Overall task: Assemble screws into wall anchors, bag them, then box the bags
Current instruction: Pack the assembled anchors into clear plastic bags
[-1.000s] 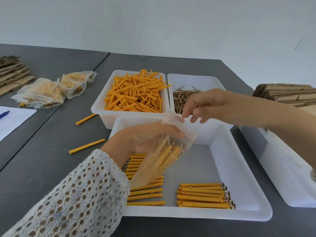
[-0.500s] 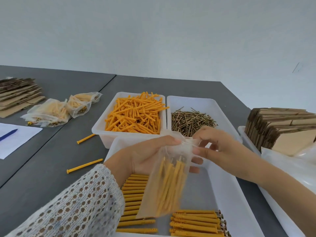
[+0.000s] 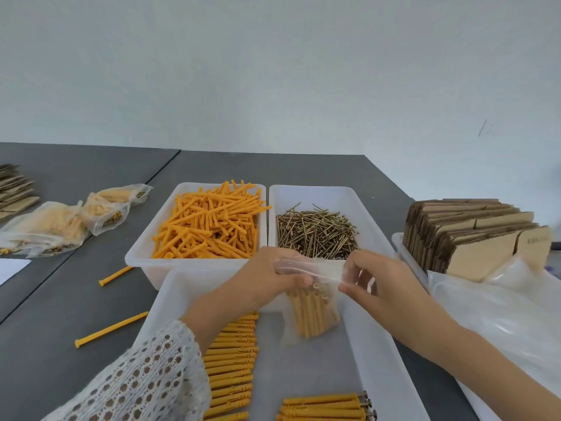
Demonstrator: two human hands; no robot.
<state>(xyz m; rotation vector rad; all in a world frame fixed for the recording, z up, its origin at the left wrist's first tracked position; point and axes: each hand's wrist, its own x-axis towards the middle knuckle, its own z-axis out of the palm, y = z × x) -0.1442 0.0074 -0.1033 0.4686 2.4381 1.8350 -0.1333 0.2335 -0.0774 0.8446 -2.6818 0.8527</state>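
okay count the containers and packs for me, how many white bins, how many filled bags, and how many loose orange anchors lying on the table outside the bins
White bins: 4, anchor bin, screw bin, front bin, cardboard bin.
Filled bags: 4, one held, three lying at left.
Loose anchors on table: 2.
Total: 10

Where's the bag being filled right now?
Centre of the head view: the bag hangs between the left hand and right hand, over the near tray.
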